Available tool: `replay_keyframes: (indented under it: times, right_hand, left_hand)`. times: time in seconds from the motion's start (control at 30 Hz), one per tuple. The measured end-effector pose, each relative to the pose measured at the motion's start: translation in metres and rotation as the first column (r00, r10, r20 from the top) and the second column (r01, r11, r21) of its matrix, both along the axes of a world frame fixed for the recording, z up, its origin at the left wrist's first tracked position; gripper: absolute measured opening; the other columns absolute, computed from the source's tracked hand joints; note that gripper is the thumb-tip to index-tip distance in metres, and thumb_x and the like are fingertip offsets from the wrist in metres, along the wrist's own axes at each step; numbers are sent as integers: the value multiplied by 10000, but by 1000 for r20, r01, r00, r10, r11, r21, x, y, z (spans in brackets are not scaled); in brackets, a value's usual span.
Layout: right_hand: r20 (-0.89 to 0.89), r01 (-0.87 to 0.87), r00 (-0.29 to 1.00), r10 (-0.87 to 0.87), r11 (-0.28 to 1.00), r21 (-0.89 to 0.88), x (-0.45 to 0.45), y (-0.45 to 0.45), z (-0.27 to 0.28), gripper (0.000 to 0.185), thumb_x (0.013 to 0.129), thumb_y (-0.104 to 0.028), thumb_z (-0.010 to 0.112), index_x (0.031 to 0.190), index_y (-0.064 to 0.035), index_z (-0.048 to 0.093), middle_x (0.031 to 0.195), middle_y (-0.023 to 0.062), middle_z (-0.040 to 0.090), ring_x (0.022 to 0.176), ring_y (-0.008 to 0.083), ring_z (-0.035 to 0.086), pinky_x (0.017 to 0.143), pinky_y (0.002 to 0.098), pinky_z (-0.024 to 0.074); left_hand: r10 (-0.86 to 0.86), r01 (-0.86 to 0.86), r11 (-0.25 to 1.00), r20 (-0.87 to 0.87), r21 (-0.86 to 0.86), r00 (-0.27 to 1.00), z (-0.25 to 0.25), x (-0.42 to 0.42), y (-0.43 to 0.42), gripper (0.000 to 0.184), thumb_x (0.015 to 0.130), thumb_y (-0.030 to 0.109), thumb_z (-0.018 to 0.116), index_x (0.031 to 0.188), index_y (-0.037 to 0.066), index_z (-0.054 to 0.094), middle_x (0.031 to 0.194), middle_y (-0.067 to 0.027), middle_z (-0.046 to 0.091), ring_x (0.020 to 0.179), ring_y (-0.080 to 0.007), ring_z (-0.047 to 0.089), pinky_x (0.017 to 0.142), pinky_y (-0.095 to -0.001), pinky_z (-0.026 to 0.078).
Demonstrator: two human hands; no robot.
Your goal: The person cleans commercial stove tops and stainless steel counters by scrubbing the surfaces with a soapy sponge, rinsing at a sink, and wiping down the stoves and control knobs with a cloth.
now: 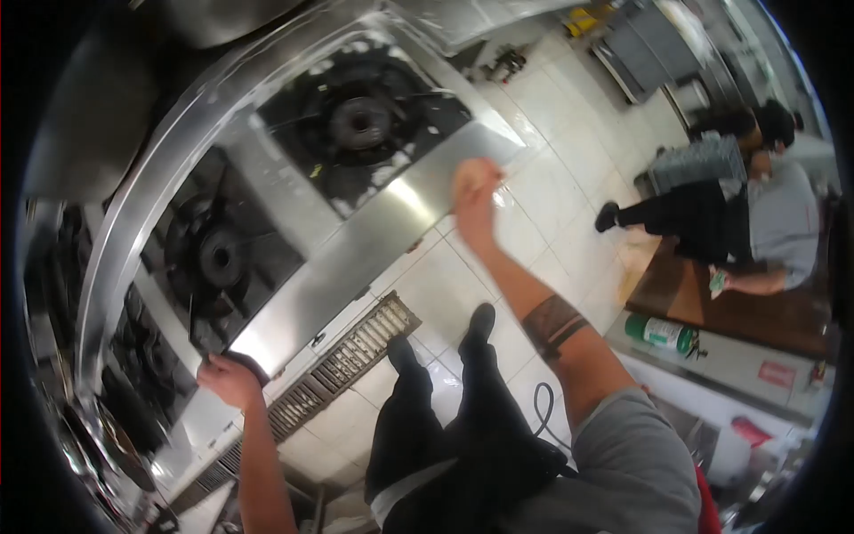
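My left hand (229, 383) is closed at the front edge of the steel stove (298, 298), beside the middle burner (221, 256). A dark edge shows by its knuckles, but I cannot make out what the fingers hold. My right hand (477, 182) is curled and blurred by motion over the stove's front right corner. Whatever may be inside those fingers is hidden. Left of it, the right burner (360, 123) has white foam-like patches around its black grate. Another burner (142, 347) lies at the left, partly in shadow.
A long floor drain grate (342, 360) runs along the stove's front, near my feet. On the right sits another person (783, 218) holding something greenish, beside a grey crate (698, 165). A green cylinder (660, 335) lies below a brown surface (747, 307). A dark hose (544, 411) loops on the tiles.
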State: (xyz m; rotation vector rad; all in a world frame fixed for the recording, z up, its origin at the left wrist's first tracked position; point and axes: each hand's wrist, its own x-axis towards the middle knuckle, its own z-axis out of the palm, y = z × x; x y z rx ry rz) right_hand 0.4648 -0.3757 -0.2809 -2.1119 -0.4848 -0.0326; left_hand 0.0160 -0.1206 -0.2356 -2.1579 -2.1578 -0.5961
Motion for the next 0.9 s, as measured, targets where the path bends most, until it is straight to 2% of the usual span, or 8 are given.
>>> replay_keyframes:
  times: [0.03,0.1,0.17,0.33,0.43,0.53,0.77,0.9]
  right_hand:
    - [158,29,987,-13,995,-96,32,-9,-23,565,1007,-137,443,1498,8,203,1478,281,349,1391,395,358,1168,437,264]
    - [-207,190,943,-261,932,-310,82,-20,22,551,995,-246,481,1426,45,295,1354,289,486,1193,445,551,958,460,500]
    - [96,132,991,-92,781,-611,138,-41,40,559,964,-321,551,1330,38,327,1143,292,616,967,462,647,812,506,533]
    - [139,-126,973,185,927,-352,34,29,175,373,894,-152,651,1198,-21,480,948,199,669,953,382,666,803,444,530]
    - [230,-678,652,723,691,-249,-50,72,168,249,873,-49,620,1121,-30,603,1106,179,643,1147,356,584,950,458,465]
    - [146,-688,395,907,398,-608,-116,94,122,441,805,26,603,1234,-75,630,1232,166,590,1198,350,518,1027,471,404]
    - [-117,-860,375,920,298,-415,-93,203,154,508,790,37,633,1281,-93,620,1229,149,577,1119,360,556,936,427,488]
    - [267,-927,201,943,271,-260,-114,349,191,473,743,32,669,1189,-126,657,1232,117,582,1169,358,548,976,437,481]
  left_hand:
    - [-8,8,1000,33,2,999,1,0,-2,359,1022,336,474,1070,-16,525,1098,-226,523,987,-446,563,775,-541,477]
    - [-39,37,999,101,23,994,5,0,0,345,1019,318,477,1076,-21,510,1099,-230,515,994,-450,547,791,-534,469]
    - [-5,14,999,178,-49,984,19,6,-2,326,1012,294,486,1076,-25,504,1110,-242,501,1007,-461,530,807,-527,464]
    - [-19,31,998,248,-46,969,31,2,0,330,1004,272,505,1122,-36,511,1211,-232,508,1064,-447,552,830,-500,493]
    - [35,2,992,293,-125,955,36,1,1,347,1012,284,488,1146,-36,504,1262,-221,490,1099,-446,545,869,-501,485]
    - [21,-1,998,284,-70,959,33,1,2,320,997,257,523,1137,-31,520,1228,-226,518,1062,-440,567,831,-487,503]
    - [54,-38,998,335,-55,941,41,5,12,310,1010,214,496,1199,-29,531,1241,-241,528,1101,-446,548,904,-489,472]
    - [19,-8,999,326,-34,945,36,10,8,324,1028,204,453,1232,-38,525,1250,-244,527,1128,-441,529,950,-465,442]
